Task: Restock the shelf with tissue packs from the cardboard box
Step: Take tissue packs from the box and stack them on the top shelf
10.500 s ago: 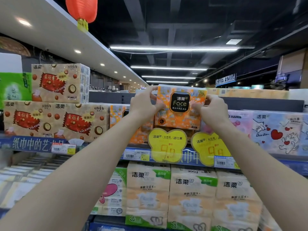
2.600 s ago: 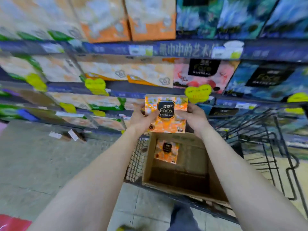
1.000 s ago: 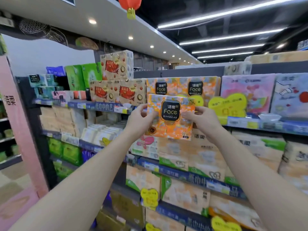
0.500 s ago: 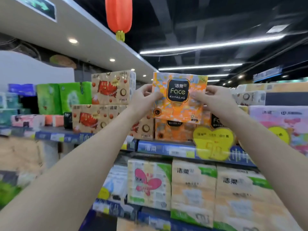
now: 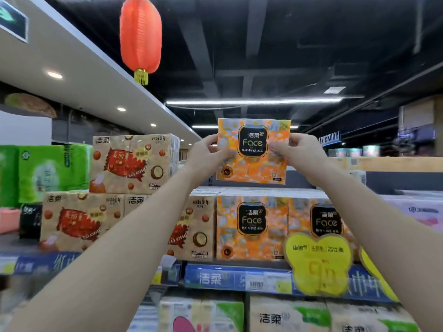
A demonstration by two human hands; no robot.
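Observation:
I hold an orange tissue pack (image 5: 253, 161) with a black "Face" label upright in both hands, raised above the shelf's top row. My left hand (image 5: 208, 155) grips its left edge and my right hand (image 5: 298, 152) grips its right edge. Directly below it, two identical orange Face packs (image 5: 250, 227) stand side by side on the top shelf (image 5: 215, 276), the right one (image 5: 318, 219) partly behind a yellow price tag. The held pack hovers above the left one with a small gap. The cardboard box is out of view.
Brown tissue packs (image 5: 134, 161) are stacked two high to the left, with green packs (image 5: 48, 171) beyond. A yellow butterfly price tag (image 5: 318, 262) hangs off the shelf edge. Pink packs (image 5: 422, 214) sit at right. A red lantern (image 5: 140, 34) hangs overhead. More packs fill the lower shelf (image 5: 282, 315).
Both hands have lifted the orange pack from the box in the cart up to the top shelf; over the last half second it has risen above the packs standing there.

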